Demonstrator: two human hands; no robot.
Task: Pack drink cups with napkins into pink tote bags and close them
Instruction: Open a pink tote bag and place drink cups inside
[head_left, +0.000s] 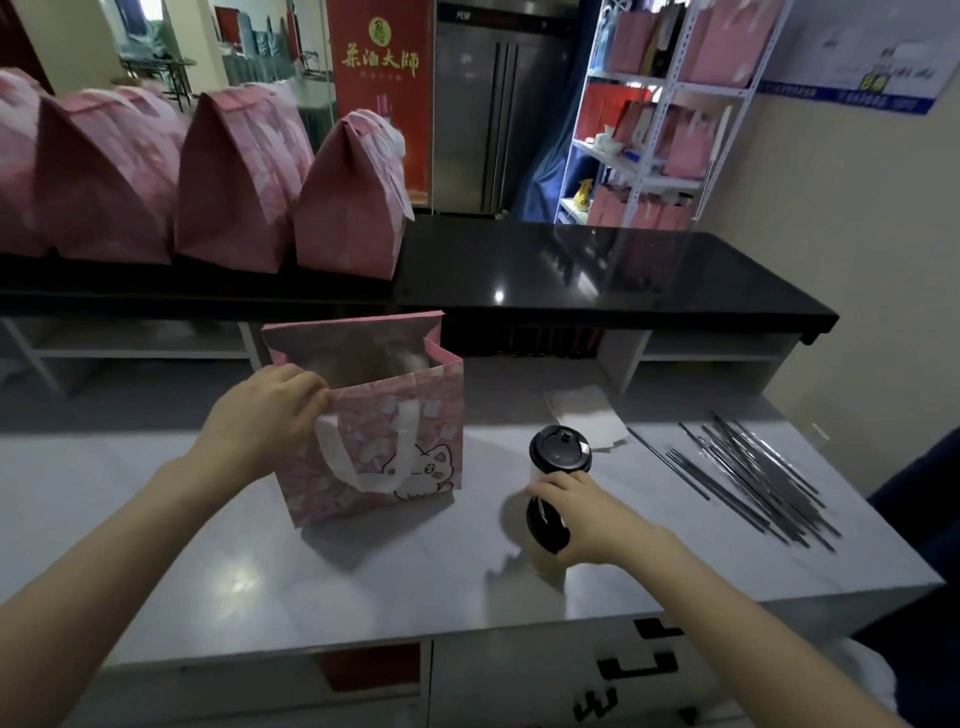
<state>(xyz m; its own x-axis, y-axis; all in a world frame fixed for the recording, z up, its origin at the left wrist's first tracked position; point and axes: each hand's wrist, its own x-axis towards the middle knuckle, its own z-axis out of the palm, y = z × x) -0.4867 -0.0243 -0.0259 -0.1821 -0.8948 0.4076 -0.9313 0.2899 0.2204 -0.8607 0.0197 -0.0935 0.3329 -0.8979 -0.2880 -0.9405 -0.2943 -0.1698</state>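
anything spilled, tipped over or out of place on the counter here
Nothing stands out. The open pink bag stands upright, its rim held by the left hand. Both black-lidded cups are upright, the nearer one under the right hand. Napkins and straws lie loosely to the right; no spill shows.

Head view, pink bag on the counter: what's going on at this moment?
A person is packing drinks. The left hand holds the rim of the open pink tote bag; the right hand grips a black-lidded cup beside a second cup. Napkins and wrapped straws lie to the right. Closed bags line the black ledge.
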